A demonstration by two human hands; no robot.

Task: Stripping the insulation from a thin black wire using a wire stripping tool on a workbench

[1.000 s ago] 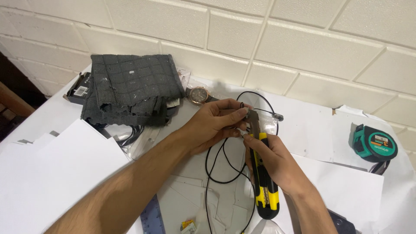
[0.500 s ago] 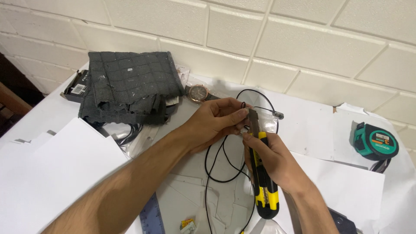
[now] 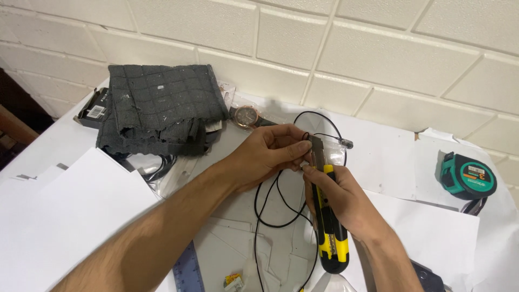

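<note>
Gripping yellow-black utility knife (image 3: pixel 328 216), pinching thin black cable (image 3: pixel 270 208), folded grey quilted cloth (image 3: pixel 162 105)

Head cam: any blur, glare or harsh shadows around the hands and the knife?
Head view: light is even and soft, shadows faint under the left hand and right hand; yellow utility knife and black cable are sharp; no strong glare, only a mild sheen on the clear plastic; slight softness at the forearm near the bottom edge.

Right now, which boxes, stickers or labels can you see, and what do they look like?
Small black box: far left, half under the grey cloth, with a white sticker.
Green and black tape measure: far right, with a round orange and white label.
Small yellow wrapper: bottom edge, beside the blue ruler.
</note>
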